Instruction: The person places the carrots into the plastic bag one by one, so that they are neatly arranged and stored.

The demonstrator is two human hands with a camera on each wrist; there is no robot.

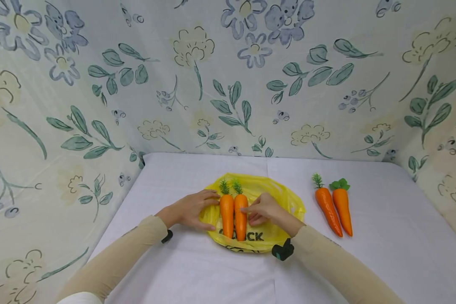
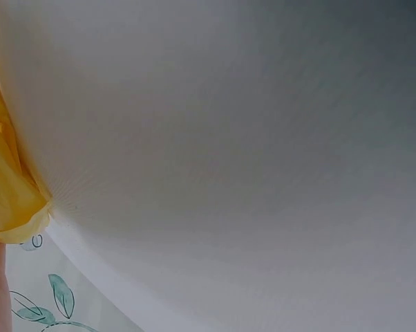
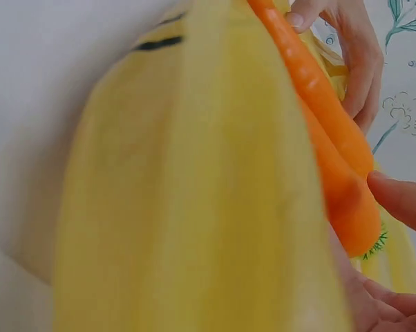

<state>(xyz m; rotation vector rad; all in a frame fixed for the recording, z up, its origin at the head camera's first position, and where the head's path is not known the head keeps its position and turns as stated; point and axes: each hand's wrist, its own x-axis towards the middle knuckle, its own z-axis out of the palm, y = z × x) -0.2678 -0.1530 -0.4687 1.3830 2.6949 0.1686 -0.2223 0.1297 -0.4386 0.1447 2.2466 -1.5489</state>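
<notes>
A yellow plastic bag [image 1: 289, 202] lies spread on the table, its rim raised all round and black lettering showing at the front. Two orange toy carrots with feathery green tops, the left carrot [image 1: 226, 213] and the right carrot [image 1: 241, 215], lie side by side in it. My left hand [image 1: 195, 209] holds the bag's left edge between spread thumb and fingers, close to the left carrot. My right hand [image 1: 265, 209] reaches over the bag's right side; one outstretched fingertip touches the right carrot [image 3: 356, 221], while the other fingers bend loosely beside it.
On the white tablecloth [image 1: 387, 219] to the right lie two more carrots, one with a feathery top [image 1: 328, 211] and one with a leafy top [image 1: 343, 211]. Floral cloth [image 1: 232, 139] hangs behind and at the sides of the table.
</notes>
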